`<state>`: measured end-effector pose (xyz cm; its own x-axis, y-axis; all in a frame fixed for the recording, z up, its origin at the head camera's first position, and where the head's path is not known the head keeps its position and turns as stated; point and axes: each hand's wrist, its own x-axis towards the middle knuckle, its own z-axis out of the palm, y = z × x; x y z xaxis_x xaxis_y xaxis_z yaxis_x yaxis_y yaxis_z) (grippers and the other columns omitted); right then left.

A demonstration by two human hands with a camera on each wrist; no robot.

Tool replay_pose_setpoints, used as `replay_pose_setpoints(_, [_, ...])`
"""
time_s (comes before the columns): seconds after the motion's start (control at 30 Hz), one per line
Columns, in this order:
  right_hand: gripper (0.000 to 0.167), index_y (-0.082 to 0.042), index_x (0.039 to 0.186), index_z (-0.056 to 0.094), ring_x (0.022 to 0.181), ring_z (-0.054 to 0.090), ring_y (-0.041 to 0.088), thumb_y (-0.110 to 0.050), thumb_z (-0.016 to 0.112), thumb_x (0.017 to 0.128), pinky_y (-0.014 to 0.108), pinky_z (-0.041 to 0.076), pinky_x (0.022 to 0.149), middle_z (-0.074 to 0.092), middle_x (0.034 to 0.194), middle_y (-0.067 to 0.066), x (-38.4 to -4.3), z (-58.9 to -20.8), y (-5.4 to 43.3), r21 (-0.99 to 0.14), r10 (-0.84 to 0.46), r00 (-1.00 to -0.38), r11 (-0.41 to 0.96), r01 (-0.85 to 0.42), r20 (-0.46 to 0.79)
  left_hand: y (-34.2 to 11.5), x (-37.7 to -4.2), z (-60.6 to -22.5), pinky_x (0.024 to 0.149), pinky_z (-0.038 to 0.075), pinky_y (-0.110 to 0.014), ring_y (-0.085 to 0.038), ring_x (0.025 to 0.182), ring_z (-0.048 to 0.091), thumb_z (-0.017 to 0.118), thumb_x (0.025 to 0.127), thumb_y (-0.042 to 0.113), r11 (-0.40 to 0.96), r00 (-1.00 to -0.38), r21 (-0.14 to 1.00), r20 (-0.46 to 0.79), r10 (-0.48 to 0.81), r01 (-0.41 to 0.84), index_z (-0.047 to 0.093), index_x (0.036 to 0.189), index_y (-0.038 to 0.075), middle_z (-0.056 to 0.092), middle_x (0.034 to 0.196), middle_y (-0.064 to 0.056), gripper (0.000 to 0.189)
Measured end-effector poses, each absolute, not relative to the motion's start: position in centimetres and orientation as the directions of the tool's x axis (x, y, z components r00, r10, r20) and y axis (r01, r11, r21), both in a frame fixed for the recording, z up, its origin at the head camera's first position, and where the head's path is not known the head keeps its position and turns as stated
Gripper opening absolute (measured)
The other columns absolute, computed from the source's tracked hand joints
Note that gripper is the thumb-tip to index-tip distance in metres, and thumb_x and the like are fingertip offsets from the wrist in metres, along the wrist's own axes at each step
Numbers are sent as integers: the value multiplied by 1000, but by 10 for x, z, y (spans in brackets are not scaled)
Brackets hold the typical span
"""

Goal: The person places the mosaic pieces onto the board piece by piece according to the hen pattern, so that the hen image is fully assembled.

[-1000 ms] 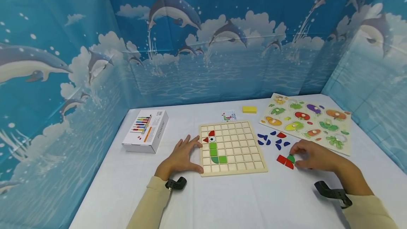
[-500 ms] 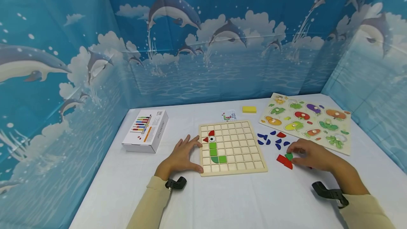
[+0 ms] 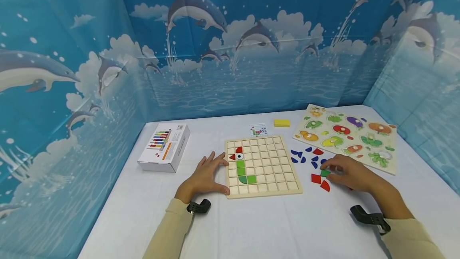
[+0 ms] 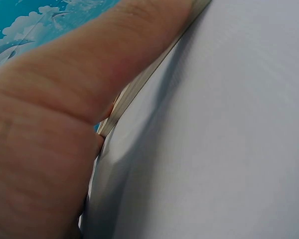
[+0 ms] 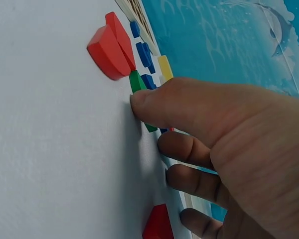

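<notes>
My left hand (image 3: 206, 175) rests spread at the left edge of the wooden grid board (image 3: 276, 192), thumb and fingertips touching its frame. Green and red pieces and a white eye tile (image 3: 239, 156) sit in the board's left columns. Right of the board, my right hand (image 3: 353, 173) pinches a green quarter-circle block (image 3: 325, 173) between thumb and index finger, low over the cloth; the thumb partly covers it in the right wrist view. Close by lie a red square block (image 3: 316, 178) and a red quarter-circle block (image 3: 325, 186). Another red block (image 5: 158, 223) lies below the fingers.
Several blue blocks (image 3: 303, 160) and a red one (image 3: 318, 152) lie beyond the right hand. A vegetable puzzle board (image 3: 345, 141) is at the back right. Behind the grid board are a pattern card (image 3: 258, 130) and a yellow block (image 3: 282, 123). A white box (image 3: 165, 147) stands left.
My right hand has shifted left and slightly away from me with the green block. The red square and red quarter-circle have come apart. My left hand stays put.
</notes>
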<state>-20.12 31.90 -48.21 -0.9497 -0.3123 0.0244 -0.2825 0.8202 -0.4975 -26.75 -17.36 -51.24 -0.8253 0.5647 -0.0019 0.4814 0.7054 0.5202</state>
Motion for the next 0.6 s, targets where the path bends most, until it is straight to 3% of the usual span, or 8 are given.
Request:
replay_pose_setpoints(0.17, [29, -20, 113, 73, 95, 57, 21, -15, 81, 85, 50, 56, 83, 60, 98, -4, -202, -483, 315, -491, -318, -947, 820, -294, 36, -174, -267, -513, 122, 1, -47, -26, 154, 4, 86, 60, 69, 707, -825, 518, -3, 565, 482, 51, 136, 31, 23, 166, 4, 92])
replay_pose_setpoints(0.4, [30, -20, 109, 72, 92, 55, 17, -21, 85, 82, 36, 54, 75, 59, 97, -6, -203, -483, 314, -469, -326, -944, 827, -311, 50, -173, -267, -511, 122, 1, -46, -25, 154, 4, 86, 60, 70, 708, -826, 519, -6, 564, 479, 51, 136, 31, 22, 166, 5, 92])
replay_pose_setpoints(0.6, [27, -21, 105, 71, 90, 55, 15, -18, 84, 82, 33, 54, 74, 59, 94, -8, -203, -484, 313, -473, -332, -942, 823, -315, 50, -174, -267, -511, 122, 1, -46, -25, 154, 3, 86, 60, 69, 705, -824, 522, -7, 567, 481, 51, 136, 30, 22, 166, 4, 92])
